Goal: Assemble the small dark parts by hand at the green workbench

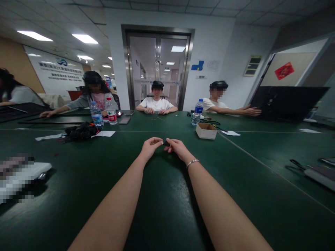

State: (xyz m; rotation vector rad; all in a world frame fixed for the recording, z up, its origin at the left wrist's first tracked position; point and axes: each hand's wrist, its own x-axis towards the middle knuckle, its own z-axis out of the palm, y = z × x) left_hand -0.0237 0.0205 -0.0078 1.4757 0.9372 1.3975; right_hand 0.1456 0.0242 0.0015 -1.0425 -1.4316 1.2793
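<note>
Both my hands meet over the green table (pixel 162 195), pinching a small black stick with a silvery end (pixel 165 143), which looks like a USB flash drive. Its silvery end lies at the fingertips of my left hand (pixel 150 147), whose thumb and fingers are closed on it. From the other side, my right hand (pixel 179 149) grips the black body between thumb and fingers. Part of the stick is hidden by the fingers, so I cannot tell whether it is one piece or two. A silver bracelet (pixel 193 162) circles my right wrist.
Beyond my right hand stand an open small box (pixel 206 131) and a water bottle (pixel 197 112). Ahead on the left are two bottles, a black tangled bundle (pixel 81 131) and paper (pixel 106 133). Several people sit around the table; one holds a large black panel (pixel 285 103).
</note>
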